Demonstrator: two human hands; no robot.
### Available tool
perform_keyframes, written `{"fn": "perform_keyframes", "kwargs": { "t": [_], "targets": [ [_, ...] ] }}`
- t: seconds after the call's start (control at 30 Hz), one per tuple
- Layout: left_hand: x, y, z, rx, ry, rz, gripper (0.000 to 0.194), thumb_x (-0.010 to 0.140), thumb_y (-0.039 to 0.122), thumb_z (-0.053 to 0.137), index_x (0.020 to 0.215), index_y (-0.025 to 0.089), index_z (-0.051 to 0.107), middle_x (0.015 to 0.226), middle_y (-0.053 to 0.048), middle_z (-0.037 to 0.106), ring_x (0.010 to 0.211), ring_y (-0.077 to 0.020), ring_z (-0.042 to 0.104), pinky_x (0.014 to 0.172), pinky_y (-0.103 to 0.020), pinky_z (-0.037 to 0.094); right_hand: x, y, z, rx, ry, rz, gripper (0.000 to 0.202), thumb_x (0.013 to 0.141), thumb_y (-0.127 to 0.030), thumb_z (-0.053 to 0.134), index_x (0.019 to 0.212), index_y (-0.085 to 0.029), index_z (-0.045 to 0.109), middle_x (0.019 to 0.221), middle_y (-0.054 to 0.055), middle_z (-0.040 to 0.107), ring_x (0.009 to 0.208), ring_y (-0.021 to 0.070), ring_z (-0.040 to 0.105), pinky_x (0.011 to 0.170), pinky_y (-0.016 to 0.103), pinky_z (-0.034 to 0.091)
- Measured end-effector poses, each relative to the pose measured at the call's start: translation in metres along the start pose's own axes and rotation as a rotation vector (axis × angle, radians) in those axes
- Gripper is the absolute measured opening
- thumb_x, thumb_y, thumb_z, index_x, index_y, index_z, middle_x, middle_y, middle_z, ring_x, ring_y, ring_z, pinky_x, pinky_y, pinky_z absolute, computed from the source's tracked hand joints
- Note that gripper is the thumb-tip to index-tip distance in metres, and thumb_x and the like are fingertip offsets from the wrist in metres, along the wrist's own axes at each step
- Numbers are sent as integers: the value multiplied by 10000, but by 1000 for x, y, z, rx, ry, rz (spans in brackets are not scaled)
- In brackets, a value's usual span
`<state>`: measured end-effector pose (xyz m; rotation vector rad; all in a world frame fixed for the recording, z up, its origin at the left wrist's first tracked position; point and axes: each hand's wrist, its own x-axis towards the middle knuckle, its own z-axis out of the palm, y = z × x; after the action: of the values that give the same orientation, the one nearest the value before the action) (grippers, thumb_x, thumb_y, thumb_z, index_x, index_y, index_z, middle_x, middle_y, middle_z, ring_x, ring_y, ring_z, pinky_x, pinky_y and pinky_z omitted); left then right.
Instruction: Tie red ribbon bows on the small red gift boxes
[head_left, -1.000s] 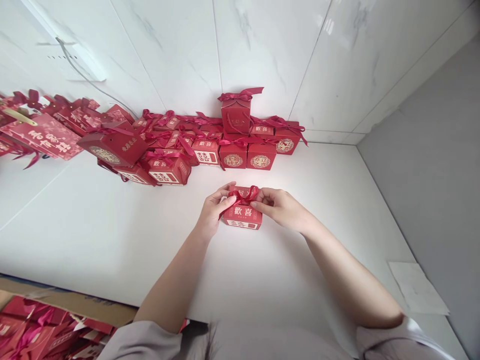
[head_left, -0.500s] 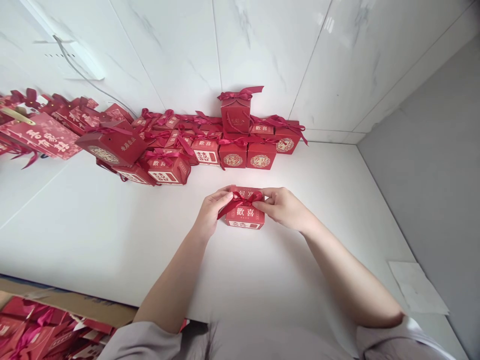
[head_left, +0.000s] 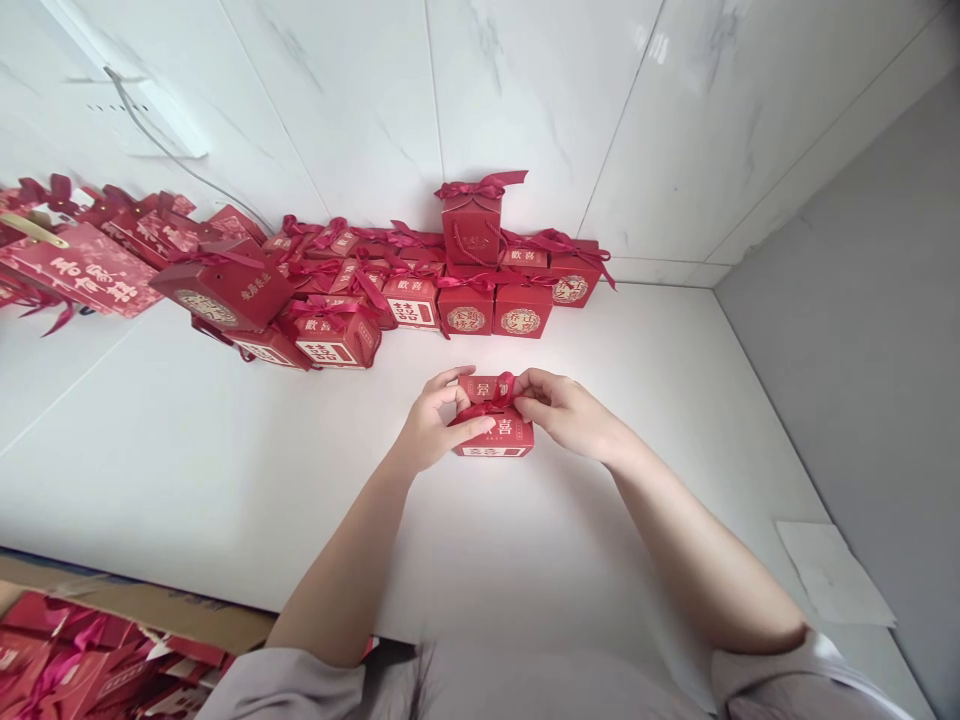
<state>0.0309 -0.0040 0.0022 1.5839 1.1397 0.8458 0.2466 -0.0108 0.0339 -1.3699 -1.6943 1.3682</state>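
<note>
A small red gift box [head_left: 510, 437] with white lettering sits on the white table, its long side towards me. Across its top runs a red satin ribbon [head_left: 491, 406], with a loop standing up near the right end. At the left side, my left hand [head_left: 431, 428] has its curled index finger against the ribbon and its thumb lying over the box's front slope. My right hand [head_left: 566, 415] pinches the ribbon loop between thumb and index finger. Fingers cover part of the knot area.
Behind stands a row of red ribboned gift boxes [head_left: 465, 310] against the marbled wall, one stacked on top. Red gift bags [head_left: 82, 265] stand at the left. A carton [head_left: 187, 620] of red boxes is at the lower left, a white paper sheet [head_left: 832, 570] at the right.
My left thumb has moved from the ribbon's left side rightwards over the box front, and its index finger has curled in. The ribbon's left tail has moved off the front; a loop now stands at right.
</note>
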Motion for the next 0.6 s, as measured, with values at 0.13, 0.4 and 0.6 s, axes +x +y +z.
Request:
{"fn": "perform_keyframes", "kwargs": {
  "t": [0.13, 0.4, 0.6],
  "targets": [
    [-2, 3, 6, 112, 64, 34, 343, 701, 366, 765, 607, 194, 483, 1402, -58, 491, 1320, -311, 434, 1066, -464, 390, 0, 2, 2, -49, 13, -5, 164, 893, -306, 471, 801, -210, 568, 781, -6, 631, 684, 147, 541, 630, 279, 428],
    [1, -2, 13, 51, 145, 55, 392, 806, 332, 665, 576, 187, 383, 1235, -74, 587, 1190, -267, 551, 1034, -417, 394, 0, 3, 6, -73, 19, -41, 204, 898, -352, 500, 811, -203, 609, 761, -5, 642, 651, 141, 529, 601, 272, 415],
    [1, -1, 11, -5, 121, 29, 415, 787, 337, 690, 573, 183, 369, 1237, -72, 576, 1162, -255, 574, 999, -390, 429, 1, 3, 10, -79, 43, -71, 238, 877, -389, 547, 766, -194, 626, 686, -15, 618, 611, 131, 502, 566, 258, 396]
  ]
}}
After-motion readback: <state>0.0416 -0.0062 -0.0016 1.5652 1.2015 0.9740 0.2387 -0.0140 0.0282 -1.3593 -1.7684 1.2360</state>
